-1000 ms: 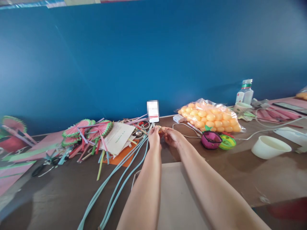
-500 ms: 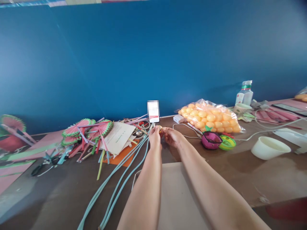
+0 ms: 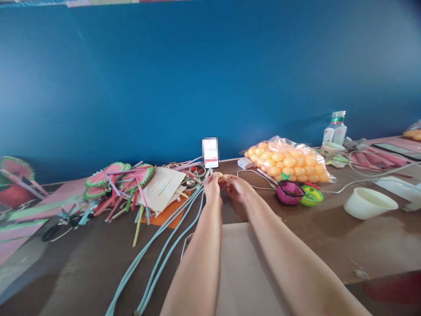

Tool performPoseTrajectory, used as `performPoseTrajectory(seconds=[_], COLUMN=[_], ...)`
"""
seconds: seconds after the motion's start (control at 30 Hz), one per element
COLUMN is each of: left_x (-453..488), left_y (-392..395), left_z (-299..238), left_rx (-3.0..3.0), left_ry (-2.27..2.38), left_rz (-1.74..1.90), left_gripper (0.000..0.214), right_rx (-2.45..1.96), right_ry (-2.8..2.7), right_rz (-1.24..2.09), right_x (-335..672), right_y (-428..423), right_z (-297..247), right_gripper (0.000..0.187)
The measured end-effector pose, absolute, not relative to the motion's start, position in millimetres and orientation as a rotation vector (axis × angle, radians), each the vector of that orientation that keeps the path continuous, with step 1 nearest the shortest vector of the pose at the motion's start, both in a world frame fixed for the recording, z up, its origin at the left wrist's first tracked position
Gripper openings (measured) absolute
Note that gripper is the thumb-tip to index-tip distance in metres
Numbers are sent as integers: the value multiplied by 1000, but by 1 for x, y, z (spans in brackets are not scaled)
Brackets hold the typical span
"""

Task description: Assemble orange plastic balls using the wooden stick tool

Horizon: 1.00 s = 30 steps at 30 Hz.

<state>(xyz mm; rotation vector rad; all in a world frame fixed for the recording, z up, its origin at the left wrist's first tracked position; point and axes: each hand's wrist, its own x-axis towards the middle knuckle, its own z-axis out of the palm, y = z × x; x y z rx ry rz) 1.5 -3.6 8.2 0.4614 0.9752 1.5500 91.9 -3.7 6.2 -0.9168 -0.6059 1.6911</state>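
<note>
Both my arms reach out over the brown table. My left hand and my right hand meet fingertip to fingertip, both pinched on a small orange piece that is too small to name. Long light-blue cords run from just under my left hand toward the near edge. A beige sheet lies under my forearms.
Pink and green paper fans, coloured strips and a white paper lie at the left. A bag of orange balls, a purple cup, a green lid, a white bowl and a bottle stand at the right. Scissors lie far left.
</note>
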Motion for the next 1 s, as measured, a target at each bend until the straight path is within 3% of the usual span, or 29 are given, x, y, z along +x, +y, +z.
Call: performPoseTrajectory(seconds=[1.0], left_x=[2], left_y=[2], left_z=[1], left_rx=[511], left_ry=[949], left_rz=[1585], left_gripper=[10], right_rx=[-988], right_ry=[-654], right_rz=[1585], right_x=[88], right_y=[-7], right_z=[12], right_gripper=[14])
